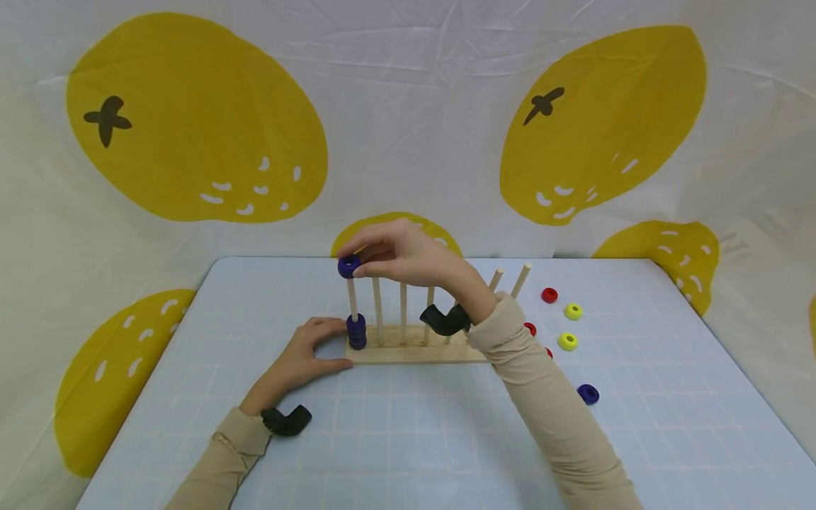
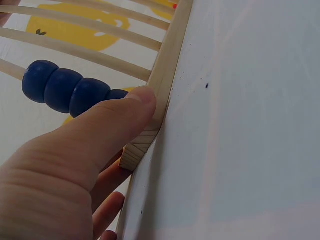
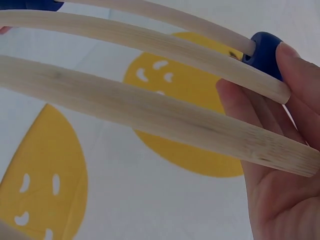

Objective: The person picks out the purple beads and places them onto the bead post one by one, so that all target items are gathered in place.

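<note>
Head: right grip (image 1: 408, 253) pinches 1 blue ring (image 1: 348, 271) atop peg (image 1: 353, 299).

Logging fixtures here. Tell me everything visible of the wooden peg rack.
The peg rack looks like pale wood: a long base bearing a row of round, upright pegs. It stands upright, base on the table, running left to right. Blue rings are stacked low on the leftmost peg, and the right hand holds another blue ring at that peg's top. The left hand grips the base's left end. The right sleeve hides part of its right side.
</note>
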The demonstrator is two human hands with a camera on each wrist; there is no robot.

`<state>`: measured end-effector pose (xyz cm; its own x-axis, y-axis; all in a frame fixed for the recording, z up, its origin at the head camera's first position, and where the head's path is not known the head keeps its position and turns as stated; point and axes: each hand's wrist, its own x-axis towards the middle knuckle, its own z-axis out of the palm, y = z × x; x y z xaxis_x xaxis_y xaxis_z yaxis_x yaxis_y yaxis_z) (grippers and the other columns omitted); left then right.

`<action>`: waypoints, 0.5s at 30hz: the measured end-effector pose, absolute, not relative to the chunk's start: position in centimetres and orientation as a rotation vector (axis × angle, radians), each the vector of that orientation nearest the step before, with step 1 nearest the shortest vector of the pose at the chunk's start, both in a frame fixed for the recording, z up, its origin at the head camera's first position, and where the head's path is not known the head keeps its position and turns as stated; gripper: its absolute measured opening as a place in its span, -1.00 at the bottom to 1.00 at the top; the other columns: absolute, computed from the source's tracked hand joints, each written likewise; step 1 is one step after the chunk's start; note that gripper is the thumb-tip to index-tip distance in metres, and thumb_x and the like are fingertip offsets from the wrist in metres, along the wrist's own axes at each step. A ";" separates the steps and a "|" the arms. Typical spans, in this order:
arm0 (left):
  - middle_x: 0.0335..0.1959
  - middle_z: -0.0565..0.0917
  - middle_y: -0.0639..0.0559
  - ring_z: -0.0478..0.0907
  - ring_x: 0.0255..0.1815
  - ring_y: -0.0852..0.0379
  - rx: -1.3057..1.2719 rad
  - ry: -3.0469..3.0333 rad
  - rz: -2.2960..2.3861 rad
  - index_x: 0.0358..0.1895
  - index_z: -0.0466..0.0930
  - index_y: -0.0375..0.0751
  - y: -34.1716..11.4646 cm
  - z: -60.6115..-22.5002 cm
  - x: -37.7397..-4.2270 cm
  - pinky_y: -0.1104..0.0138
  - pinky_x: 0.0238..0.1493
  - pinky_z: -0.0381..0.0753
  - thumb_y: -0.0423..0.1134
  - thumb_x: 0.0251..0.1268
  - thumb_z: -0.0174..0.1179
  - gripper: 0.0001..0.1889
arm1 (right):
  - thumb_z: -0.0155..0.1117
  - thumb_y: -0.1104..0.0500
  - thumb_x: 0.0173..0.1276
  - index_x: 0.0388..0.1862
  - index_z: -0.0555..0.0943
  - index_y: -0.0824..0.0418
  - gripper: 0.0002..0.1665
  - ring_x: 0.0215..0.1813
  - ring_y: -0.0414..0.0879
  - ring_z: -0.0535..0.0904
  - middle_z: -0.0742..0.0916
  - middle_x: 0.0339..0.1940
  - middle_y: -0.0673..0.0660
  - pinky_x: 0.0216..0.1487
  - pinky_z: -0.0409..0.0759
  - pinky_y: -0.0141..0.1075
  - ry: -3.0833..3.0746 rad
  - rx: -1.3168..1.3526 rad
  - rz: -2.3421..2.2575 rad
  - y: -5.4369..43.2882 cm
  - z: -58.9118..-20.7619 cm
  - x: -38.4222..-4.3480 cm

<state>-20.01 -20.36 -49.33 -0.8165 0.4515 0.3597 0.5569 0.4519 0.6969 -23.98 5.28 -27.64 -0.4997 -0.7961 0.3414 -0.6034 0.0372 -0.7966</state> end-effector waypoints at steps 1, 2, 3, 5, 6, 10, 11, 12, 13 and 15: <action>0.17 0.62 0.03 0.42 0.22 -0.04 -0.893 -2.576 -1.299 0.18 0.63 -0.06 -20.4 -49.3 -20.0 -0.12 0.20 0.38 -0.13 -0.05 0.59 -0.38 | 0.30 0.42 0.34 0.09 0.65 0.36 -0.66 -0.03 -0.12 0.70 0.73 -0.01 0.16 0.04 0.64 -0.23 2.122 -1.451 -1.438 5.3 -27.6 -23.9; 0.17 0.62 0.03 0.41 0.22 -0.03 -0.890 -2.580 -1.297 0.18 0.63 -0.06 -20.4 -49.3 -20.0 -0.12 0.20 0.38 -0.13 -0.05 0.59 -0.38 | 0.31 0.41 0.34 0.09 0.65 0.36 -0.66 -0.03 -0.13 0.70 0.73 -0.01 0.15 0.04 0.64 -0.24 2.135 -1.450 -1.422 5.2 -27.6 -23.9; 0.17 0.62 0.03 0.41 0.22 -0.03 -0.891 -2.581 -1.295 0.19 0.63 -0.06 -20.4 -49.3 -20.0 -0.12 0.20 0.37 -0.13 -0.05 0.59 -0.38 | 0.31 0.41 0.34 0.09 0.65 0.35 -0.66 -0.04 -0.13 0.70 0.73 -0.01 0.15 0.04 0.64 -0.25 2.149 -1.451 -1.406 5.2 -27.5 -23.9; 0.17 0.61 0.03 0.41 0.22 -0.03 -0.894 -2.581 -1.297 0.19 0.63 -0.06 -20.4 -49.3 -20.0 -0.12 0.21 0.37 -0.13 -0.06 0.59 -0.37 | 0.31 0.41 0.34 0.09 0.65 0.35 -0.66 -0.04 -0.15 0.70 0.73 -0.01 0.14 0.03 0.64 -0.28 2.178 -1.448 -1.374 5.2 -27.5 -23.8; 0.18 0.61 0.03 0.40 0.23 -0.03 -0.894 -2.582 -1.299 0.19 0.62 -0.06 -20.4 -49.2 -19.9 -0.12 0.21 0.37 -0.13 -0.06 0.59 -0.37 | 0.32 0.40 0.34 0.09 0.65 0.35 -0.66 -0.04 -0.16 0.69 0.72 -0.01 0.14 0.03 0.64 -0.29 2.190 -1.447 -1.356 5.2 -27.4 -23.8; 0.18 0.61 0.04 0.40 0.23 -0.02 -0.895 -2.578 -1.292 0.20 0.62 -0.05 -20.4 -49.2 -19.9 -0.11 0.21 0.36 -0.13 -0.06 0.59 -0.36 | 0.33 0.38 0.34 0.09 0.66 0.34 -0.67 -0.05 -0.18 0.69 0.73 -0.02 0.14 0.02 0.63 -0.33 2.236 -1.444 -1.298 5.2 -27.4 -23.7; 0.18 0.61 0.04 0.40 0.22 -0.02 -0.896 -2.577 -1.288 0.20 0.62 -0.05 -20.4 -49.1 -19.9 -0.11 0.21 0.36 -0.13 -0.05 0.59 -0.36 | 0.33 0.38 0.34 0.09 0.66 0.34 -0.67 -0.05 -0.18 0.69 0.73 -0.02 0.13 0.02 0.63 -0.34 2.246 -1.443 -1.285 5.1 -27.4 -23.7; 0.18 0.61 0.04 0.40 0.22 -0.02 -0.895 -2.577 -1.286 0.19 0.62 -0.05 -20.4 -49.2 -19.9 -0.11 0.20 0.36 -0.13 -0.05 0.59 -0.37 | 0.33 0.37 0.34 0.09 0.66 0.34 -0.67 -0.06 -0.18 0.69 0.73 -0.03 0.13 0.02 0.63 -0.34 2.250 -1.441 -1.275 5.1 -27.4 -23.7; 0.18 0.61 0.04 0.41 0.22 -0.03 -0.896 -2.575 -1.283 0.19 0.63 -0.05 -20.4 -49.2 -19.9 -0.11 0.20 0.36 -0.13 -0.05 0.59 -0.37 | 0.33 0.36 0.34 0.09 0.66 0.33 -0.67 -0.06 -0.18 0.68 0.73 -0.03 0.13 0.02 0.63 -0.35 2.258 -1.440 -1.265 5.1 -27.4 -23.7; 0.17 0.62 0.03 0.41 0.21 -0.03 -0.901 -2.570 -1.284 0.19 0.63 -0.07 -20.4 -49.2 -19.9 -0.11 0.20 0.36 -0.14 -0.05 0.59 -0.37 | 0.33 0.35 0.35 0.09 0.66 0.33 -0.68 -0.04 -0.18 0.67 0.73 -0.03 0.13 0.03 0.62 -0.36 2.267 -1.438 -1.253 5.1 -27.4 -23.6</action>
